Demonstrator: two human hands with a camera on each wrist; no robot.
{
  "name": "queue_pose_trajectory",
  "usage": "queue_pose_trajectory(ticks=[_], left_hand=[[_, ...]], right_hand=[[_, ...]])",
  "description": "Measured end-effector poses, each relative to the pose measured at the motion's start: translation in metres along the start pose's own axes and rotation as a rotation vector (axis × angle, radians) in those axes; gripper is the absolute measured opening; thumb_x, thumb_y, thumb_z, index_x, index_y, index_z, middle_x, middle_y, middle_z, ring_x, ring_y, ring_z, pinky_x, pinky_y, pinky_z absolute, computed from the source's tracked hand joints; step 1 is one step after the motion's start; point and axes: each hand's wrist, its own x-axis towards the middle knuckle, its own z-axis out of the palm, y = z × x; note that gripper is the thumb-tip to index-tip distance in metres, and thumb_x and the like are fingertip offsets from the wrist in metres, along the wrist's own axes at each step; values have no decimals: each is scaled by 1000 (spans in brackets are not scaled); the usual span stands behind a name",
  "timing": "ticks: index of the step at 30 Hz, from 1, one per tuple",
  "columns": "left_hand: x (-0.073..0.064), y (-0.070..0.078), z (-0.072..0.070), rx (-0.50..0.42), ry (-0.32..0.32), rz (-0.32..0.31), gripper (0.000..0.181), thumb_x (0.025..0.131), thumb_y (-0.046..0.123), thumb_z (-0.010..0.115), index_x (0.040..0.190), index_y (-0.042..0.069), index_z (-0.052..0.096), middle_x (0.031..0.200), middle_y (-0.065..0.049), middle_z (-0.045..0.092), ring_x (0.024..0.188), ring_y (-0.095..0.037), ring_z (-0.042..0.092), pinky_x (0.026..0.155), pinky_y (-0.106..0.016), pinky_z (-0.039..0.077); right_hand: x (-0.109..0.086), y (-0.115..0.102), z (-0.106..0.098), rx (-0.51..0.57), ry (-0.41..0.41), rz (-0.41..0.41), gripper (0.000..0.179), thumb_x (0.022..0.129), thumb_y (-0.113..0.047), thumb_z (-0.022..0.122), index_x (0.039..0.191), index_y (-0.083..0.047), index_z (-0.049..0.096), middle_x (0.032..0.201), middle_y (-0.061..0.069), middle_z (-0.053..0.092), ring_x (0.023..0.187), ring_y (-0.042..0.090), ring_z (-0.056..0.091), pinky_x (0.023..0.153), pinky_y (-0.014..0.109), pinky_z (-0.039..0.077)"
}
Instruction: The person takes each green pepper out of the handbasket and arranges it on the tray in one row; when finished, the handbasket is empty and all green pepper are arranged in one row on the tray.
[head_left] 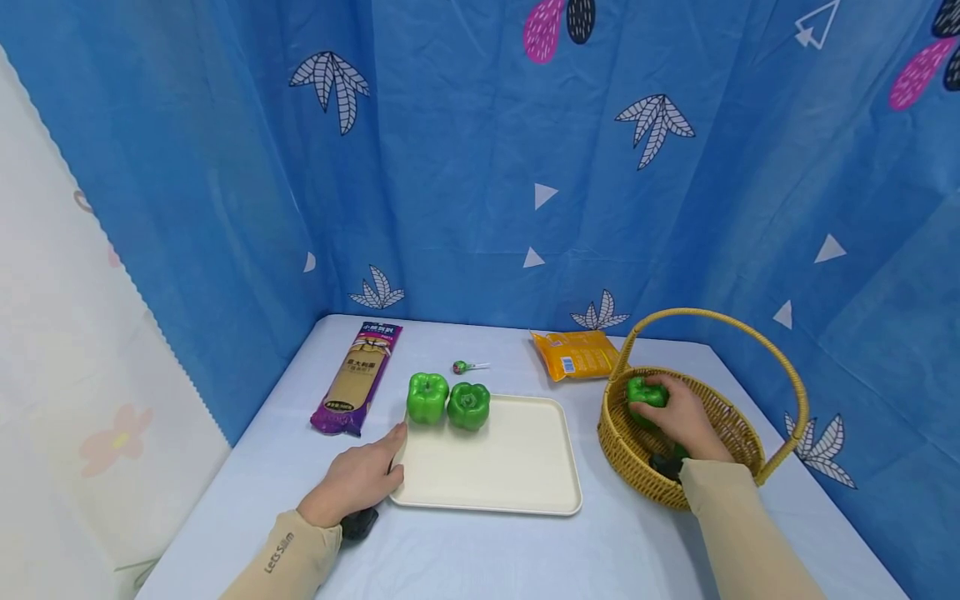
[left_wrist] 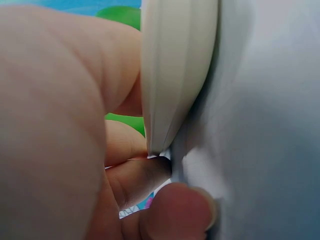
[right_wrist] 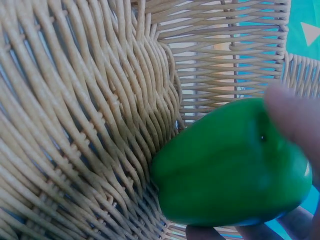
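My right hand [head_left: 684,417] reaches into the wicker basket [head_left: 626,467] and grips a green bell pepper [head_left: 647,393]. In the right wrist view that pepper [right_wrist: 230,170] lies against the woven wall, with the thumb on one side and fingers on the other. My left hand [head_left: 358,479] is at the left edge of the cream tray [head_left: 495,467]. The left wrist view shows its thumb and fingers either side of the tray's rim [left_wrist: 172,60], pinching it. Two more bell peppers, one light green [head_left: 428,398] and one darker [head_left: 468,407], sit side by side at the tray's back left corner.
A purple pasta packet [head_left: 356,379] lies left of the tray. Behind the tray is a small lollipop [head_left: 461,367]. An orange bag [head_left: 577,354] rests beside the basket, whose tall handle [head_left: 780,350] arches up. Blue curtains [head_left: 480,167] hang behind the table.
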Motion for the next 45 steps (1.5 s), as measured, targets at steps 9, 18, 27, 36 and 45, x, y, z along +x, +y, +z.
queue_pose_trajectory(ticks=[9, 18, 27, 36, 45], left_hand=[[0, 1, -2, 5, -8, -3, 70, 96, 29, 61, 158, 4, 39, 161, -9, 45, 97, -15, 64, 86, -48, 58], [0, -1, -1, 11, -11, -7, 70, 96, 28, 61, 159, 5, 39, 161, -9, 45, 97, -15, 65, 83, -48, 59], [-1, 0, 0, 0, -20, -18, 71, 96, 30, 61, 159, 6, 39, 161, -8, 44, 98, -16, 66, 84, -48, 59], [0, 1, -2, 5, -15, -17, 70, 96, 29, 59, 159, 5, 38, 161, -9, 44, 113, -23, 67, 90, -51, 57], [0, 1, -1, 5, -15, -11, 71, 96, 30, 60, 159, 5, 38, 161, -9, 44, 126, -29, 64, 93, -52, 56]], right_hand=[[4, 1, 1, -31, 0, -44, 60, 101, -30, 65, 147, 0, 42, 143, 31, 44, 118, 47, 52, 90, 61, 50], [2, -4, 0, 7, -32, 11, 62, 103, -31, 60, 147, 4, 35, 138, 33, 44, 114, 45, 54, 86, 57, 52], [0, -4, 0, 17, 0, 60, 63, 102, -34, 61, 146, 5, 37, 138, 33, 44, 113, 45, 55, 83, 53, 55], [1, 0, 1, 34, -1, 57, 62, 103, -40, 59, 143, 3, 40, 136, 32, 45, 110, 44, 56, 80, 51, 55], [1, 0, 1, 46, 1, 22, 60, 102, -39, 62, 141, 2, 42, 137, 30, 46, 112, 43, 55, 84, 53, 55]])
